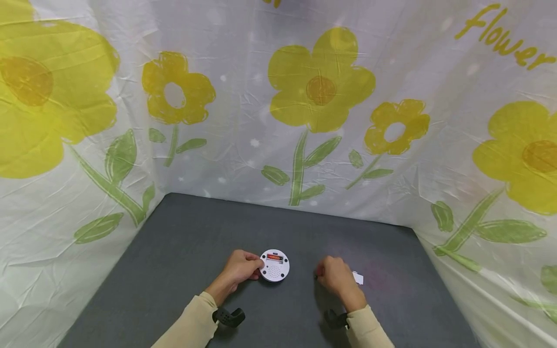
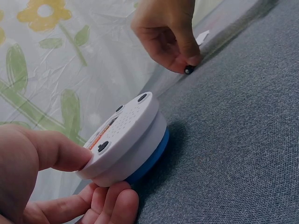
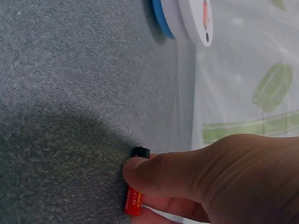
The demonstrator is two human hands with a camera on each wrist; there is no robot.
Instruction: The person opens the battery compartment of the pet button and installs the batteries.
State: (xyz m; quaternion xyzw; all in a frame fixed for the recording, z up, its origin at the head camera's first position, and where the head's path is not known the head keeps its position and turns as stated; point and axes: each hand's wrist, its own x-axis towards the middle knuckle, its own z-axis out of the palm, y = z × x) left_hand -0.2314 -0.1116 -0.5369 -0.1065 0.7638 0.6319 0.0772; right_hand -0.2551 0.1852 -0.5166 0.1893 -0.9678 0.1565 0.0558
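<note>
Your work here looks partway done: the round white device (image 1: 275, 275) has its dotted face up with the battery compartment exposed, and a red battery (image 1: 274, 257) already lies in it. Beside that battery you have a pale strip that looks like a bare slot, though it is too small to be sure. Your left hand (image 1: 241, 266) pinches the device's near-left edge, thumb on the upper face and fingers curled beneath; its blue side is toward the table (image 1: 243, 222), but you cannot tell from these views whether it rests there or is slightly raised. Your right hand (image 1: 336, 275), well apart from the device, has thumb and fingers closed around a second battery (image 3: 134, 205), red with a black end, low over the tabletop. So that one is not yet in, and fitting it would seem to be your main remaining step, with its ends matched to the slot. No cover closes the compartment; the small white piece (image 1: 358, 278) just beside your right hand may be that cover, in which case putting it back is left too.
</note>
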